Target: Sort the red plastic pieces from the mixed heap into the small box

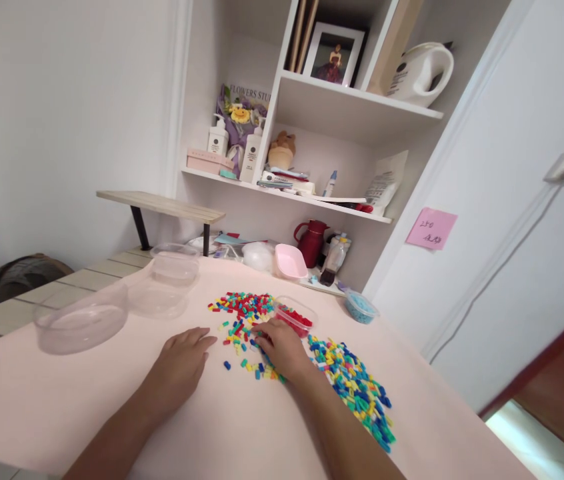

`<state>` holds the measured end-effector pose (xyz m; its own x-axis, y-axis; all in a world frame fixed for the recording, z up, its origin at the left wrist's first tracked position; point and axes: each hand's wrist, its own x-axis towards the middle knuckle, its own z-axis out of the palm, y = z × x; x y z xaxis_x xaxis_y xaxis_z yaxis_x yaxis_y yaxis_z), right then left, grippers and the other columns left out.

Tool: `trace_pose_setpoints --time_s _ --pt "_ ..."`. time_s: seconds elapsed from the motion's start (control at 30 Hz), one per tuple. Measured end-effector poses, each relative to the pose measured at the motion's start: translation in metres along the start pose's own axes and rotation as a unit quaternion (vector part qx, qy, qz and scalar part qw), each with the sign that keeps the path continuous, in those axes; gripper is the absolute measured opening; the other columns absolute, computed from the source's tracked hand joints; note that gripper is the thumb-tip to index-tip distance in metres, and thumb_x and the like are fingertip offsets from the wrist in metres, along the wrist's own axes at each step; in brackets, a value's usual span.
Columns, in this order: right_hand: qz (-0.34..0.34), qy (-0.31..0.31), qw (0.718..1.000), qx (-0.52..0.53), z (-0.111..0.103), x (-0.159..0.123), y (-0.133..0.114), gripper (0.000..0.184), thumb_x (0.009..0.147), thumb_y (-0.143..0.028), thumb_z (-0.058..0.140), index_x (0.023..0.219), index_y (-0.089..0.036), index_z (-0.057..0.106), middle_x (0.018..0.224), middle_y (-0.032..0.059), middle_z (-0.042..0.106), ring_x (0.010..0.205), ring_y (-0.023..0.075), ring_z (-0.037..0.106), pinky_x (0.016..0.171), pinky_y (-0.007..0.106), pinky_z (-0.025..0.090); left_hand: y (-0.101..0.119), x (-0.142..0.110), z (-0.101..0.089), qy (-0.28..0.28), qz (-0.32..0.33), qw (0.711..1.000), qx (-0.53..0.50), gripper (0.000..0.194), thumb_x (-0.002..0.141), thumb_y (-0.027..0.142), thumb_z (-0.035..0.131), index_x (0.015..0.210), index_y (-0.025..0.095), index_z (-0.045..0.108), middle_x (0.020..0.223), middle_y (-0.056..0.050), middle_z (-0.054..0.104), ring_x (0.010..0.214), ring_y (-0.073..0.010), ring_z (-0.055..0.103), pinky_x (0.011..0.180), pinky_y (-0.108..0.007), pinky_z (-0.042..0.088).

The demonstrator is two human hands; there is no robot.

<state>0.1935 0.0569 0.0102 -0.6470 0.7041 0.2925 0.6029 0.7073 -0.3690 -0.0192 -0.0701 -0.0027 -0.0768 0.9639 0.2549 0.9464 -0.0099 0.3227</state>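
On the pink tabletop (202, 427), my left hand (179, 360) lies left of a loose spread of small colored toy bricks (238, 332); its fingers are apart and hold nothing. My right hand (282, 348) reaches over that spread, thumb and index fingertips slightly apart at the bricks. No brick shows between them, though its other fingers are partly hidden. Just beyond it stands a clear plastic tub with red bricks (296, 320). A denser mixed pile (245, 305) lies farther back. Another large pile (355, 380), mostly blue, yellow and green, spreads right of my right forearm.
Clear plastic containers (82, 327) stand at the table's left. A tub of light-blue pieces (361, 308) sits at the back right. Behind are a pink basin (291, 261), a red jug (312, 241), a bottle (335, 260) and shelves (332, 107). A small wooden stand (162, 205) rises back left.
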Motion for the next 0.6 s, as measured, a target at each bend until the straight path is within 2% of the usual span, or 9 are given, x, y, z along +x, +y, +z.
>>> trace_pose_setpoints --time_s 0.13,0.3,0.5,0.6 --pt "0.021 -0.004 0.999 -0.028 0.0007 -0.0025 0.0027 0.031 0.088 -0.018 0.052 0.111 -0.026 0.07 0.104 0.0069 0.068 0.101 0.0211 0.06 0.089 0.03 0.043 0.001 -0.0006 -0.0009 0.003 -0.001 1.0 -0.002 0.045 0.089 0.017 0.036 0.125 0.025 0.063 0.139 -0.007 0.058 0.131 -0.0235 0.047 0.108 -0.046 0.035" --pt "0.01 -0.014 1.0 -0.024 -0.0003 -0.0051 0.0071 0.036 0.085 -0.014 0.054 0.113 -0.029 0.07 0.102 0.0056 0.067 0.099 0.0199 0.061 0.086 0.029 0.043 0.0018 -0.0001 -0.0002 0.005 -0.001 1.0 0.002 0.045 0.089 0.017 0.036 0.124 0.025 0.063 0.138 -0.007 0.058 0.13 -0.0221 0.048 0.108 -0.044 0.035" --pt "0.04 -0.02 0.999 -0.01 -0.0071 -0.0048 0.0076 0.023 0.08 -0.016 0.06 0.093 -0.029 0.074 0.093 -0.0004 0.071 0.087 0.0171 0.064 0.073 0.024 0.042 0.0027 -0.001 -0.0019 0.012 0.003 1.0 -0.009 0.044 0.089 0.017 0.036 0.122 0.025 0.064 0.137 -0.007 0.059 0.13 -0.0233 0.049 0.107 -0.045 0.036" --pt "0.046 -0.013 0.999 -0.015 -0.0081 -0.0056 0.0051 0.021 0.079 -0.014 0.059 0.088 -0.027 0.073 0.092 -0.0011 0.072 0.087 0.0171 0.064 0.07 0.024 0.04 0.0023 -0.0003 -0.0012 0.005 -0.002 1.0 0.001 0.045 0.089 0.017 0.036 0.124 0.025 0.064 0.138 -0.007 0.058 0.13 -0.0235 0.048 0.107 -0.046 0.036"
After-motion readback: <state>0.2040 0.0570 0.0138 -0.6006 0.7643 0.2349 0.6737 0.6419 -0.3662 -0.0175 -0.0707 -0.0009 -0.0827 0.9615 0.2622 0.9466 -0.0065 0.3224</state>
